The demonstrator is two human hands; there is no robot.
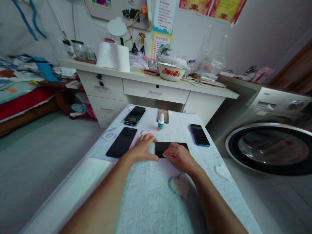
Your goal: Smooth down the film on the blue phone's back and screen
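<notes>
A black smartphone (159, 147) lies flat and crosswise on the cloth-covered table. My left hand (143, 149) grips its left end, thumb at the near corner and fingers at the far one. Over the screen, my right hand (179, 156) is closed, its fingertips pinched and pressed down on the glass. Whatever is in that pinch is too small to name. Just beyond the phone stands a small white spray bottle (160, 123) with a blue and yellow label. A larger dark phone (122, 142) lies to the left of my left hand.
A blue-edged phone (200, 135) lies at the right, a stack of phones (135, 115) at the far left. Behind the bottle is a phone case (166, 114). A white desk (156, 89) stands beyond the table, a washing machine (268, 107) to the right.
</notes>
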